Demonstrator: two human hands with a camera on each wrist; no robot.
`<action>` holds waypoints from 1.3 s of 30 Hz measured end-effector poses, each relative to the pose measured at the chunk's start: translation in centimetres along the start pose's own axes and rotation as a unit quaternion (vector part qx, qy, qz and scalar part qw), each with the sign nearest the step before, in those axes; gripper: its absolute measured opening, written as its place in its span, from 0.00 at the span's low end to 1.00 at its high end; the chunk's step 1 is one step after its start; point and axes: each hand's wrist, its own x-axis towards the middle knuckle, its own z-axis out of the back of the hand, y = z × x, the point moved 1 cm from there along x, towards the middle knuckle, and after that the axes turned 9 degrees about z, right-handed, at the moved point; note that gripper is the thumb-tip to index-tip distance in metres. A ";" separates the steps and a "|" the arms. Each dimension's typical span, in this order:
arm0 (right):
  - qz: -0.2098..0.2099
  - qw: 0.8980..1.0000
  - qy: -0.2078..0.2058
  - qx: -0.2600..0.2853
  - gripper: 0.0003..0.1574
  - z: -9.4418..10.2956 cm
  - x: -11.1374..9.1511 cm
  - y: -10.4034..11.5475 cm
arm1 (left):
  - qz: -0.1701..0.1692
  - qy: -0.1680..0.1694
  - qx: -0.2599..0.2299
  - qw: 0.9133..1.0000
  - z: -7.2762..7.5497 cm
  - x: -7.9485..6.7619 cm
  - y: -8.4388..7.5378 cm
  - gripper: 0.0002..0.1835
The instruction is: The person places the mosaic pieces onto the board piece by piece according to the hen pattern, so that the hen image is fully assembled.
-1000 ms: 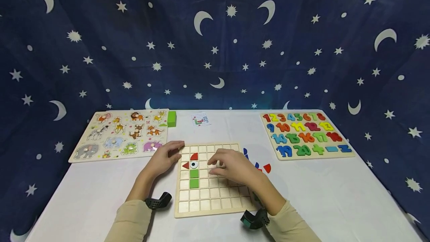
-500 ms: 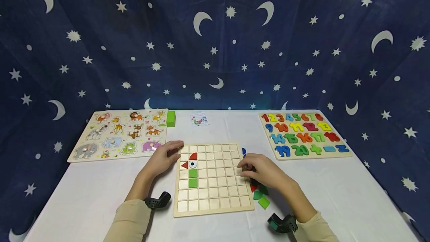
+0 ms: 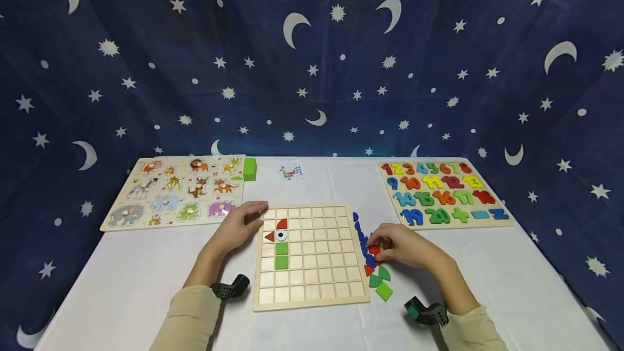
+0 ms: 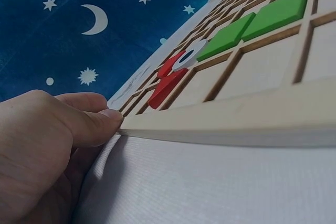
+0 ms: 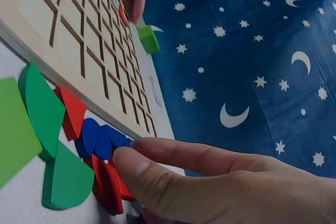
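A wooden grid board (image 3: pixel 312 264) lies mid-table. Toward its upper left sit a red quarter-circle (image 3: pixel 281 224), a white eye disc (image 3: pixel 281 235), a red triangle (image 3: pixel 270 236) and two green squares (image 3: pixel 281 255). My left hand (image 3: pixel 239 229) holds the board's far left corner, its thumb (image 4: pixel 105 121) against the edge. Right of the board, my right hand (image 3: pixel 402 245) reaches down over a pile of loose pieces. Its thumb and forefinger are apart beside red pieces (image 5: pixel 107 182) and blue pieces (image 5: pixel 97 137); any contact is unclear, and the other fingers are mostly hidden.
Green curved pieces (image 3: pixel 383 273) and a light green square (image 3: pixel 384 291) lie nearest me in the pile. An animal puzzle (image 3: pixel 163 226) stands left, with a green block (image 3: pixel 249 169) beside it. A small pattern card (image 3: pixel 291 171) lies behind the board; a number puzzle (image 3: pixel 458 225) is at right.
My right hand has moved right, from above the middle of the board to the pile of pieces, uncovering the grid. My left hand stays at the board's corner.
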 end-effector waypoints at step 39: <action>-0.052 0.995 -0.034 -0.082 0.16 1.3 -0.4 -1.4 | 0.002 -0.001 -0.010 1.000 0.0 0.0 -0.5 0.24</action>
